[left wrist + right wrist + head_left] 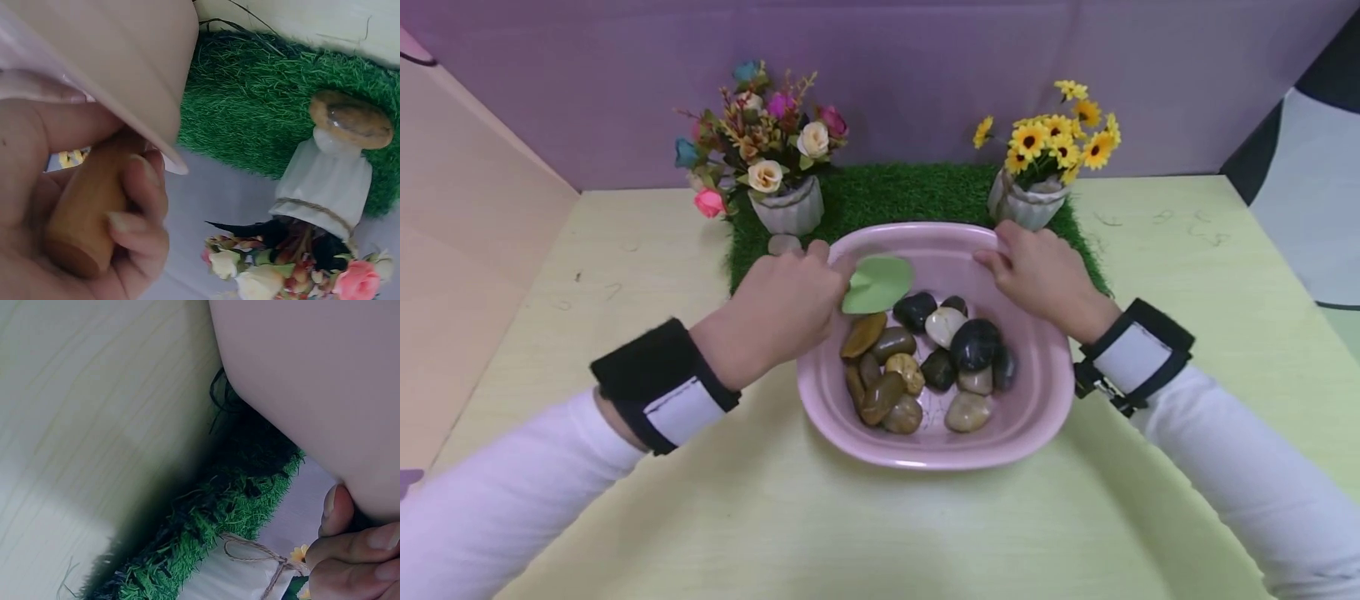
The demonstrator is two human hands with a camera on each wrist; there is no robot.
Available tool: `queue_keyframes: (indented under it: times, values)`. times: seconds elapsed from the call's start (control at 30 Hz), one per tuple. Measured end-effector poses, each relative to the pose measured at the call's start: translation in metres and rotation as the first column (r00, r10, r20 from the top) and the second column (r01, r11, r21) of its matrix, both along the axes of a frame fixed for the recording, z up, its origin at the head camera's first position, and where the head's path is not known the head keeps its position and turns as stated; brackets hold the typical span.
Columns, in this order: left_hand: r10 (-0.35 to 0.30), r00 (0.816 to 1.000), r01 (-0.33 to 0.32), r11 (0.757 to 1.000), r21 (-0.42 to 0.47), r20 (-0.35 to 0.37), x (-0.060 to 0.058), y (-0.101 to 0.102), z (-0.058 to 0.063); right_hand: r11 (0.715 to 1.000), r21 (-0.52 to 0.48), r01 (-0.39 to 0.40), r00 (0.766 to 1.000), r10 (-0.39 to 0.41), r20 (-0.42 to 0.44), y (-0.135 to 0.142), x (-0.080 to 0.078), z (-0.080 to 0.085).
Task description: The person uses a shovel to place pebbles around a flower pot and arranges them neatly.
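Note:
A pink basin (917, 457) holds several smooth stones (976, 344) in black, brown, white and tan. At its far left corner my left hand (790, 300) wraps its fingers round the wooden handle (94, 206) of a spatula, while the thumb side meets the basin's rim. The spatula's green blade (877, 283) extends over the inside of the basin. On the far right corner, my right hand (1041, 271) grips the rim, thumb inside and fingers curled under the outside in the right wrist view. Part of the handle is hidden by the left hand in the head view.
Behind the basin lies a green artificial grass mat (910, 187). A pot of mixed flowers (790, 208) stands at its left, a pot of yellow flowers (1026, 204) at its right. One stone (353, 119) sits beside the left pot. A purple backdrop (910, 83) rises behind.

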State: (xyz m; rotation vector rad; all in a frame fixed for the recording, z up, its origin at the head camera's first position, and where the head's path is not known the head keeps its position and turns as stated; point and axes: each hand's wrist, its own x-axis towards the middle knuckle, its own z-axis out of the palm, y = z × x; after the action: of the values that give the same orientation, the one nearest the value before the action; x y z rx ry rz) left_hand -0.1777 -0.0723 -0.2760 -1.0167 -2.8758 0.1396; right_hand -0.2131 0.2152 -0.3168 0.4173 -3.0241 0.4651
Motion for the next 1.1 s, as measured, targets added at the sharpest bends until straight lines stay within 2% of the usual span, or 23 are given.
queue_keyframes:
  times: [0.07, 0.13, 0.2, 0.27, 0.43, 0.57, 0.73, 0.97, 1.1]
  values:
    - [-0.027, 0.995, 0.022, 0.999, -0.048, -0.093, 0.002, 0.003, -0.002, 1.000, -0.002, 0.001, 1.000, -0.001, 0.007, 0.000, 0.000, 0.000]
    - [-0.048, 0.983, 0.031, 0.995, -0.093, -0.178, 0.002, 0.005, -0.005, 1.000, -0.004, 0.001, 1.000, -0.001, 0.013, 0.000, 0.000, 0.000]
    - [-0.063, 0.974, 0.035, 0.991, -0.129, -0.216, 0.003, 0.006, -0.008, 1.000, -0.008, 0.000, 1.000, 0.000, 0.020, -0.001, 0.000, 0.000]
    - [-0.087, 0.975, 0.060, 0.989, -0.138, -0.204, 0.003, 0.007, -0.010, 1.000, -0.008, -0.002, 1.000, 0.002, 0.021, 0.000, 0.000, 0.001]
    - [-0.195, 0.976, 0.181, 0.974, -0.137, -0.094, -0.001, 0.007, -0.015, 1.000, -0.002, -0.003, 1.000, 0.003, 0.006, 0.000, 0.000, 0.001]
    - [-0.225, 0.973, 0.217, 0.966, -0.137, -0.043, -0.004, 0.007, -0.017, 1.000, 0.003, -0.001, 1.000, 0.001, -0.003, 0.000, 0.000, 0.000]
    - [-0.228, 0.972, 0.222, 0.970, -0.098, -0.059, -0.007, 0.006, -0.019, 1.000, 0.008, 0.006, 1.000, -0.006, -0.004, 0.000, 0.000, 0.000]
    - [-0.268, 0.957, 0.266, 0.963, -0.032, -0.110, -0.010, 0.003, -0.025, 1.000, 0.005, 0.001, 1.000, -0.001, -0.002, 0.000, 0.000, 0.000]
    - [-0.300, 0.950, 0.300, 0.954, -0.018, -0.085, -0.011, 0.003, -0.028, 1.000, 0.000, 0.002, 1.000, -0.002, 0.003, -0.001, 0.000, 0.001]
